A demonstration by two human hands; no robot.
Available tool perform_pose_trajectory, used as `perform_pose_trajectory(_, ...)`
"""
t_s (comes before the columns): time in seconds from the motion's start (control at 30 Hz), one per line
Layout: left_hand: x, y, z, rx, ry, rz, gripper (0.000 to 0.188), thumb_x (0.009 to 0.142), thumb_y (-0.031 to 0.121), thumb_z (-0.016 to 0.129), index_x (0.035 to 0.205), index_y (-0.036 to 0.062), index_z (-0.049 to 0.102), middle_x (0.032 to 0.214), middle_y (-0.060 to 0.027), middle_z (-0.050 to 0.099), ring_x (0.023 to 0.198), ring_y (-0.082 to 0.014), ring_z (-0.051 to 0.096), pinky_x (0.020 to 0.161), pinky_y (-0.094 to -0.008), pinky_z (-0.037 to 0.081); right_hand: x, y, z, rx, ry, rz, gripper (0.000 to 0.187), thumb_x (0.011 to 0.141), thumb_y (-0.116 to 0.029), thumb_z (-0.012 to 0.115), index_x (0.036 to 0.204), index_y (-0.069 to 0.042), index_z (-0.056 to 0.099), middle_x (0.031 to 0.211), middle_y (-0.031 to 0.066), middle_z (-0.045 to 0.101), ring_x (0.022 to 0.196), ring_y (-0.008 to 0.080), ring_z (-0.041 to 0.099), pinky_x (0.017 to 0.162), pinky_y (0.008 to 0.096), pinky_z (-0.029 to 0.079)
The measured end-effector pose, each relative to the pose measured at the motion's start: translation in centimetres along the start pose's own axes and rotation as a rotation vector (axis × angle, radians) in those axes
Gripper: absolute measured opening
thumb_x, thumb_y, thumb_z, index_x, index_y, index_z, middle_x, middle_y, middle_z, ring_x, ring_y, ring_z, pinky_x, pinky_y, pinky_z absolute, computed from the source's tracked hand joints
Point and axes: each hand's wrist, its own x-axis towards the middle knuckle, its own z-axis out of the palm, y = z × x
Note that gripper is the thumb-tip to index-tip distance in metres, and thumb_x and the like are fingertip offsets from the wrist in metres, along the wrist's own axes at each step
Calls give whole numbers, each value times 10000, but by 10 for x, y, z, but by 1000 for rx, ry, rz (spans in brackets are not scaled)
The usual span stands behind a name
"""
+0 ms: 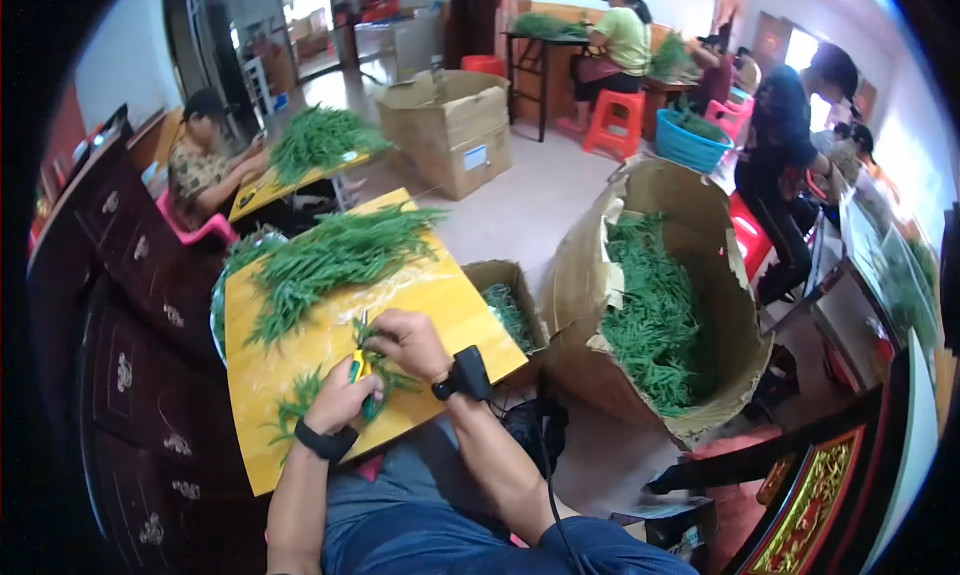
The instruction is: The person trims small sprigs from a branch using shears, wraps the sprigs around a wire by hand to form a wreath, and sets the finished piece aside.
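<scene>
My left hand (340,397) is closed round a pair of pliers (357,367) with yellow and green handles. Their metal jaws point away from me, beside the fingers of my right hand (412,341). That hand is closed, pinching a green plant sprig (400,375) that looks artificial; its fingers partly hide the held end. Both hands are over a yellow tabletop (460,325). Loose green sprigs (300,405) lie by my left wrist, and a large heap of long green sprigs (340,260) covers the table's far side.
To the right stands a big torn cardboard box (570,305) holding green sprigs. A smaller box (525,275) sits against the table's right side. Dark drawers (130,375) line my left. Another cardboard box (450,135) stands farther off. Several people sit at other tables.
</scene>
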Motion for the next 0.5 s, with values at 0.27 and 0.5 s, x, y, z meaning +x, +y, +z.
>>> perform_pose_trajectory(0.27,4,7,5,106,36,-36,243,820,-14,534,1061,-1,503,813,-46,622,746,-134,613,681,-268,500,-2,2,-11,-11,-7,6,141,733,-133,727,831,-50,668,760,153,612,702,333,617,627,393,490)
perform_pose_trajectory(0.5,1,14,5,138,32,-96,230,847,3,513,1077,-2,504,883,-51,614,777,-131,612,710,-257,496,0,4,-7,-29,-48,-5,129,743,-97,729,835,-36,662,767,129,624,710,301,625,640,368,501)
